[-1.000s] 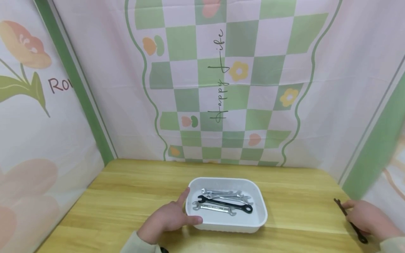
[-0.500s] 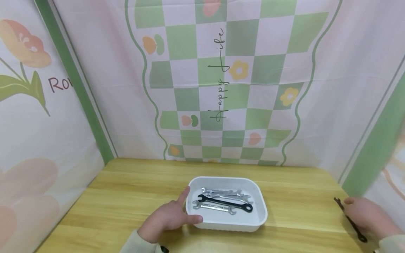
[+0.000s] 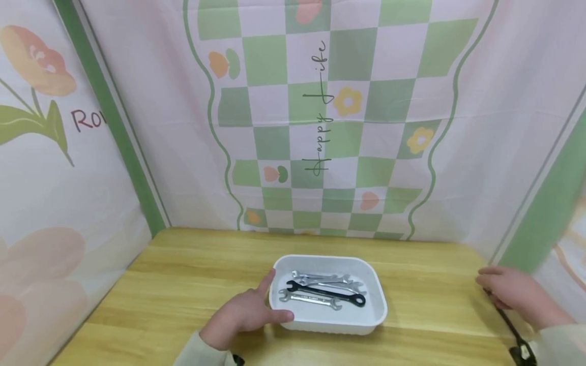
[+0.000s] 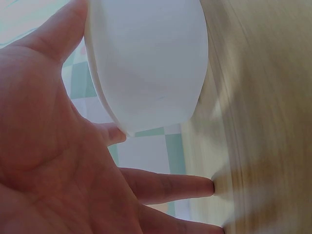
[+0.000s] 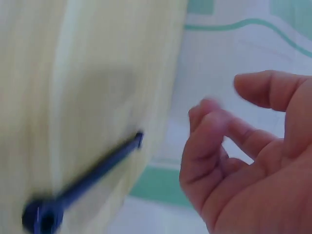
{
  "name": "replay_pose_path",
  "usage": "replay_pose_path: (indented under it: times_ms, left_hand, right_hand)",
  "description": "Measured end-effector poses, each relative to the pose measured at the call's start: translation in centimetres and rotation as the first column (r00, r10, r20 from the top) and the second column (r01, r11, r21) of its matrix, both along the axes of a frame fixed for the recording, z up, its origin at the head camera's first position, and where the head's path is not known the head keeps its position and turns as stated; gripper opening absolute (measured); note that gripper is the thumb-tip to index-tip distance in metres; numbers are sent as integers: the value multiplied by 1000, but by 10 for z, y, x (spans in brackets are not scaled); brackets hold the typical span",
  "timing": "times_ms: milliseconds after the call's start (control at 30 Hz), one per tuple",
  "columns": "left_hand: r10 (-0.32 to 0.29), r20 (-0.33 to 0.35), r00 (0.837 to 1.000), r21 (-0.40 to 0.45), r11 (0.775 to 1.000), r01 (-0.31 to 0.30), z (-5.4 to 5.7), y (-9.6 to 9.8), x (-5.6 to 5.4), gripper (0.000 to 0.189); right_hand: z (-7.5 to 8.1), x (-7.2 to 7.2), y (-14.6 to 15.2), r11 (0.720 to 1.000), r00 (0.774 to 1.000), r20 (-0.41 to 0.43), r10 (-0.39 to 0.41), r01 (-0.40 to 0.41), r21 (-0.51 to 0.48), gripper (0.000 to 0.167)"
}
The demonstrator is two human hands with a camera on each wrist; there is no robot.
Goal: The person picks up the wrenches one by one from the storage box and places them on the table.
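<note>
A white plastic tub (image 3: 334, 328) stands mid-table, with a black combination wrench (image 3: 327, 293) and several silver wrenches (image 3: 311, 301) lying in it. My left hand (image 3: 247, 310) rests at the tub's left end, thumb over the near rim and index finger along the far corner. In the left wrist view, the thumb and a fingertip touch the tub's rim (image 4: 97, 83) while two other fingers reach straight down to the tabletop. At the table's right side lies a second black wrench (image 5: 95, 170). My right hand (image 3: 522, 295) is raised above it, fingers loosely bent and holding nothing.
The wooden tabletop (image 3: 192, 284) ends at a printed fabric backdrop (image 3: 348, 152) behind. Fabric walls also rise on the left (image 3: 91, 193) and right (image 3: 540, 218), the right one close to my right hand.
The right hand has let go of the black wrench and moved up and away from it, toward the far side. The left hand and the tub have stayed in place.
</note>
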State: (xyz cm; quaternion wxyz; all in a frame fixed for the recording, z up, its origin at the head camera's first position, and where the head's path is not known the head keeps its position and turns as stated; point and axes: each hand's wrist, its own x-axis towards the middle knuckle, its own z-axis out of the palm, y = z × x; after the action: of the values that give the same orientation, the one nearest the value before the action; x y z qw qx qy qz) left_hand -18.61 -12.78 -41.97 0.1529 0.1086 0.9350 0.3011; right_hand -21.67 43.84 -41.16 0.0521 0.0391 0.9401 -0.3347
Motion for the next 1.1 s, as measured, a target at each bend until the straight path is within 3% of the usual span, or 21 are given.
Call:
replay_pose_path:
  times_ms: [133, 233, 300, 433, 500, 567, 633, 767, 900, 1100]
  left_hand:
    - [0, 2, 1000, 1, 1000, 0, 0, 0, -2, 119]
    - [-3, 3, 1000, 2, 1000, 3, 1, 1, -2, 119]
    - [-2, 4, 1000, -2, 1000, 2, 1, 1, -2, 119]
    - [-1, 0, 1000, -6, 1000, 1, 0, 0, -1, 118]
    - [-1, -2, 1000, -6, 1000, 1, 0, 0, -1, 119]
    - [-1, -4, 1000, -4, 1000, 1, 0, -1, -1, 119]
    - [-1, -6, 1000, -5, 1000, 1, 0, -1, -1, 119]
    - [0, -5, 1000, -2, 1000, 0, 0, -1, -1, 120]
    - [-3, -5, 1000, -2, 1000, 3, -1, -1, -1, 119]
    - [-2, -4, 1000, -6, 1000, 2, -1, -1, -2, 120]
  right_hand:
    - [6, -4, -15, 977, 999, 52, 10, 2, -215, 67]
    - [11, -11, -28, 929, 995, 97, 29, 9, -371, 72]
    - [17, -18, -39, 870, 991, 126, 43, 25, -492, 64]
    - [35, -31, -63, 728, 985, 158, 74, 55, -683, 25]
    - [44, -36, -78, 693, 983, 158, 96, 48, -719, 17]
    - [52, -40, -94, 700, 980, 151, 133, 15, -714, 23]
    - [60, -44, -112, 719, 973, 145, 182, -32, -695, 39]
    - [73, -52, -147, 736, 944, 145, 297, -130, -664, 64]
    - [84, -57, -177, 737, 912, 153, 380, -198, -647, 64]
    - [92, -64, -210, 775, 893, 204, 401, -212, -595, 59]
